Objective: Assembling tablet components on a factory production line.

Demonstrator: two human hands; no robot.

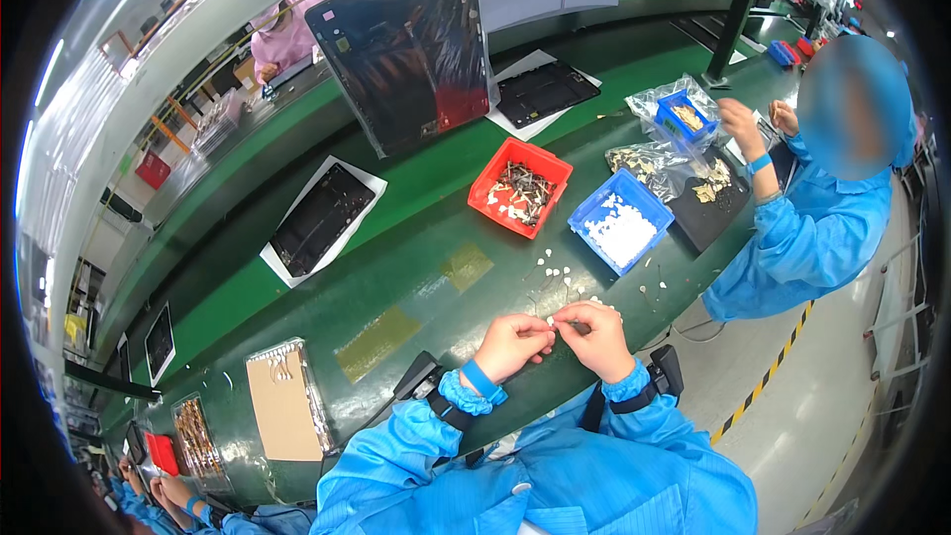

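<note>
Both of my hands meet over the near edge of the green bench, fingertips pinched together. Between them shows a small white piece (551, 321), its exact kind too small to tell. My left hand (508, 345) grips it from one side, and my right hand (600, 339) closes on it from the other. Just beyond lie several loose white pieces (565, 270), some with thin dark wires. A red bin (482, 210) holds dark wired parts with white ends. To its right, a blue bin (588, 245) contains many small white pieces.
A co-worker (802, 238) in blue works at the right beside a small blue bin (678, 99) and plastic bags. A large film-wrapped dark panel (406, 54) stands ahead. Dark panels on white sheets (365, 181) lie along the bench; a brown board (282, 406) rests left.
</note>
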